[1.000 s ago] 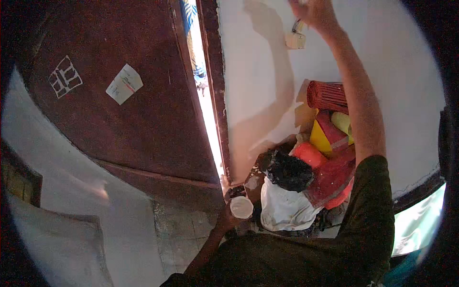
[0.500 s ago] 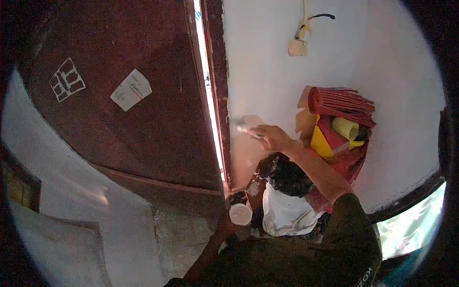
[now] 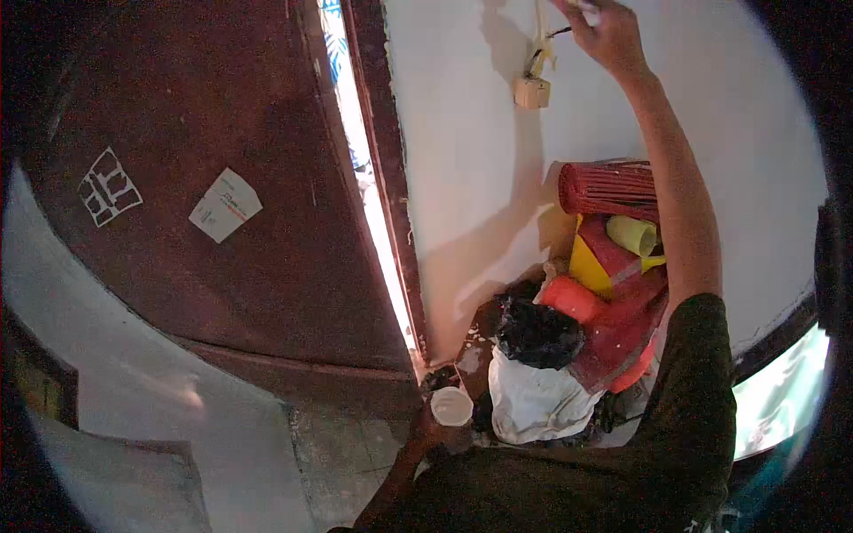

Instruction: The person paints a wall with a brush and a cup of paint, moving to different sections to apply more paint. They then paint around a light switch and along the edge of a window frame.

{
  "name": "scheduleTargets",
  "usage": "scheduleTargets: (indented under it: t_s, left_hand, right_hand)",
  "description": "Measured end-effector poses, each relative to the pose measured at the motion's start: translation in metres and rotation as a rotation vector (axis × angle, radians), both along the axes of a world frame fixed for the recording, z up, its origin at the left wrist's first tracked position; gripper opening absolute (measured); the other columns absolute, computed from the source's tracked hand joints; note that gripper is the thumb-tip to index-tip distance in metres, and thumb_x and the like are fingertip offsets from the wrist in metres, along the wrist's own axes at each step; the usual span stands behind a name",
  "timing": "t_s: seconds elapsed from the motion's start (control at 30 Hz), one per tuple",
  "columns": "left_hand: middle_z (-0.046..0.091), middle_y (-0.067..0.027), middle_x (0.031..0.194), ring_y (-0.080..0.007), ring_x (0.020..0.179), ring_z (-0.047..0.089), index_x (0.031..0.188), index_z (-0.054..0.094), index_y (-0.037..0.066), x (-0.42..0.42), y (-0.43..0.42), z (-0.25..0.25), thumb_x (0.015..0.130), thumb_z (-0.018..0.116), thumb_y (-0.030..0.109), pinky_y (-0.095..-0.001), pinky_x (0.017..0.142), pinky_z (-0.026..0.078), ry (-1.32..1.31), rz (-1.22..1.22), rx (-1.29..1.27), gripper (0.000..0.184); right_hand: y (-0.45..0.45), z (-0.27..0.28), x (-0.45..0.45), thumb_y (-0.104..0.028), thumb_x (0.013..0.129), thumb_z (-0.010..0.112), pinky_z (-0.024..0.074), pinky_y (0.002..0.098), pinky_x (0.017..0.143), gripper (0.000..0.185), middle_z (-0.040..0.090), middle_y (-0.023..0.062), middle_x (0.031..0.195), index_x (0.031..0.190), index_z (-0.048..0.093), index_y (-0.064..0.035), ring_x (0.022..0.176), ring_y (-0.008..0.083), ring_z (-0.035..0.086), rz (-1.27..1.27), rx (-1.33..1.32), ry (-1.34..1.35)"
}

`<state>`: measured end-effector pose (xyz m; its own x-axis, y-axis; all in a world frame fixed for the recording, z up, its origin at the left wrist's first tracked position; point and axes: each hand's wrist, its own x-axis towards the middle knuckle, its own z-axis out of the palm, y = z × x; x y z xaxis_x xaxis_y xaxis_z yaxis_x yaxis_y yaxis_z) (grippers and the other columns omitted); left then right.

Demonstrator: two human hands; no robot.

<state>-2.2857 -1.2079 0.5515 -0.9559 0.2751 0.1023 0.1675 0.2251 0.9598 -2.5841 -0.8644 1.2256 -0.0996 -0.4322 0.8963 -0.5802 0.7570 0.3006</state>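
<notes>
My right hand (image 3: 611, 43) is raised high against the white wall (image 3: 462, 160), closed around what looks like a paintbrush (image 3: 582, 6), mostly covered by my fingers and the frame's top edge. Just left of it, a cream electrical box (image 3: 532, 92) hangs on the wall with loose wires. Low down, my left hand (image 3: 430, 432) grips a white plastic cup (image 3: 451, 407), its round opening facing up. The cup's contents look pale; I cannot tell what they are.
A dark red door (image 3: 267, 275) bearing a paper sheet (image 3: 227, 206) stands at left. In the corner are a white sack (image 3: 538, 404), a black plastic bag (image 3: 538, 333), a rolled red mat (image 3: 609, 188) and a yellow-green cup (image 3: 633, 235).
My right hand has gone from the wall beside the door frame up and right, past the electrical box, still holding the brush-like tool. The left hand keeps the cup low.
</notes>
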Motion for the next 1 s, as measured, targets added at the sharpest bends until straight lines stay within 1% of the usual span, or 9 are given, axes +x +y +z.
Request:
scheduleTargets:
  t_s: [0.1, 0.17, 0.37, 0.47, 0.6, 0.73, 0.8, 0.9, 1.0]
  left_hand:
    - [0.071, -0.0136, 0.122, -0.0315, 0.114, 0.069, 0.134, 0.056, 0.006, -0.002, 0.005, 0.005, 0.070, 0.095, 0.036, -0.0490, 0.100, 0.055, -0.014, 0.006, -0.008, 0.081]
    - [0.070, -0.0139, 0.124, -0.0310, 0.116, 0.068, 0.134, 0.056, 0.006, 0.000, 0.009, 0.022, 0.071, 0.094, 0.035, -0.0486, 0.100, 0.054, -0.037, 0.024, -0.009, 0.079]
    - [0.068, -0.0147, 0.127, -0.0302, 0.119, 0.066, 0.134, 0.055, 0.006, 0.002, 0.011, 0.059, 0.073, 0.092, 0.033, -0.0477, 0.101, 0.054, -0.115, 0.047, -0.009, 0.077]
    - [0.068, -0.0151, 0.126, -0.0309, 0.118, 0.066, 0.133, 0.055, 0.005, 0.000, 0.013, 0.060, 0.071, 0.093, 0.035, -0.0477, 0.100, 0.054, -0.064, 0.041, -0.042, 0.079]
    - [0.068, -0.0155, 0.125, -0.0319, 0.116, 0.067, 0.133, 0.055, 0.005, -0.003, 0.018, 0.061, 0.069, 0.094, 0.039, -0.0478, 0.099, 0.055, -0.012, 0.021, -0.082, 0.082]
    - [0.069, -0.0160, 0.123, -0.0329, 0.113, 0.068, 0.132, 0.055, 0.005, -0.004, 0.028, 0.058, 0.067, 0.096, 0.042, -0.0479, 0.097, 0.056, 0.037, 0.016, -0.122, 0.085]
    - [0.069, -0.0162, 0.122, -0.0334, 0.112, 0.069, 0.132, 0.055, 0.005, -0.004, 0.032, 0.059, 0.066, 0.096, 0.044, -0.0479, 0.097, 0.056, 0.074, 0.027, -0.149, 0.087]
    - [0.069, -0.0166, 0.121, -0.0341, 0.111, 0.069, 0.131, 0.055, 0.005, -0.005, 0.037, 0.056, 0.065, 0.097, 0.046, -0.0480, 0.096, 0.057, 0.162, 0.066, -0.204, 0.089]
    - [0.069, -0.0167, 0.121, -0.0346, 0.111, 0.069, 0.132, 0.055, 0.004, -0.008, 0.040, 0.028, 0.065, 0.097, 0.047, -0.0483, 0.095, 0.057, 0.131, 0.064, -0.148, 0.090]
  right_hand:
    - [-0.019, -0.010, 0.010, 0.002, 0.092, 0.070, 0.0612, 0.0313, 0.075, 0.026, 0.077, 0.0125, 0.110, 0.118, 0.073, -0.0042, 0.089, 0.0223, 0.076, 0.212, -0.101, 0.259]
    - [-0.013, -0.062, -0.009, -0.017, 0.096, 0.069, 0.0593, 0.0375, 0.089, 0.030, 0.074, 0.0132, 0.116, 0.126, 0.071, -0.0132, 0.102, 0.0305, 0.073, 0.024, -0.083, 0.182]
    - [-0.014, -0.303, 0.003, -0.016, 0.095, 0.069, 0.0544, 0.0432, 0.100, 0.039, 0.070, 0.0169, 0.125, 0.134, 0.065, -0.0111, 0.117, 0.0353, 0.066, 0.103, -0.057, -0.434]
    - [-0.012, -0.350, 0.025, -0.020, 0.097, 0.067, 0.0544, 0.0439, 0.099, 0.039, 0.070, 0.0178, 0.124, 0.134, 0.065, -0.0107, 0.114, 0.0357, 0.067, 0.151, -0.031, -0.615]
    - [-0.015, -0.294, 0.051, -0.028, 0.100, 0.062, 0.0546, 0.0441, 0.097, 0.038, 0.070, 0.0184, 0.121, 0.134, 0.065, -0.0104, 0.111, 0.0377, 0.068, 0.047, 0.114, -1.000]
    - [-0.007, -0.188, 0.035, -0.027, 0.099, 0.064, 0.0551, 0.0426, 0.097, 0.035, 0.072, 0.0168, 0.119, 0.131, 0.067, -0.0101, 0.114, 0.0366, 0.068, 0.088, 0.185, -0.818]
    - [0.014, -0.146, -0.012, -0.020, 0.097, 0.069, 0.0558, 0.0417, 0.096, 0.029, 0.074, 0.0169, 0.116, 0.123, 0.070, -0.0082, 0.111, 0.0356, 0.070, 0.098, 0.155, -0.399]
    - [0.006, -0.057, 0.006, -0.019, 0.096, 0.071, 0.0578, 0.0413, 0.092, 0.022, 0.074, 0.0155, 0.114, 0.115, 0.073, -0.0081, 0.108, 0.0332, 0.072, 0.120, 0.114, -0.217]
    - [-0.004, -0.027, 0.024, 0.002, 0.094, 0.067, 0.0601, 0.0287, 0.073, 0.027, 0.077, 0.0117, 0.110, 0.120, 0.072, -0.0038, 0.086, 0.0207, 0.075, 0.109, -0.028, 0.012]
